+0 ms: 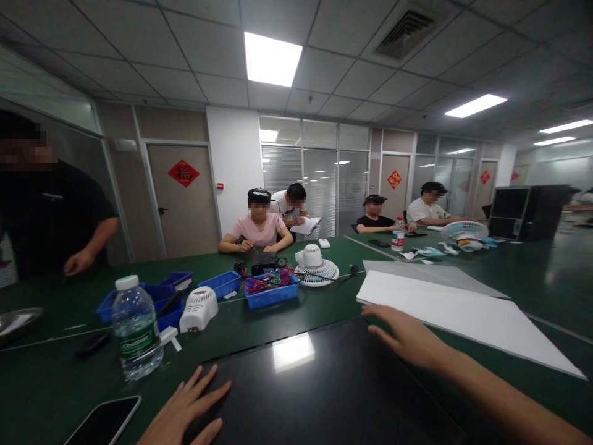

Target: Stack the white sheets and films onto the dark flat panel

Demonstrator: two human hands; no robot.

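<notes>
A large glossy black panel (315,389), like a flat screen, lies on the green table in front of me and reflects a ceiling light. My left hand (188,405) rests at its left edge, fingers spread. At its far right corner is my right hand (401,334), with fingers stretched out and partly over the panel. Neither hand grips anything. Close beyond my right hand lie a white sheet (445,315) and a grey sheet (430,276). A phone (104,421) and a clear water bottle (136,330) are to the left of my left hand.
Across the green table (213,337) are blue bins (222,284), a bin of coloured wires (271,296), a white plastic housing (199,307) and a white fan (315,266). Several people sit or stand around it. A black computer case (523,212) stands at the right.
</notes>
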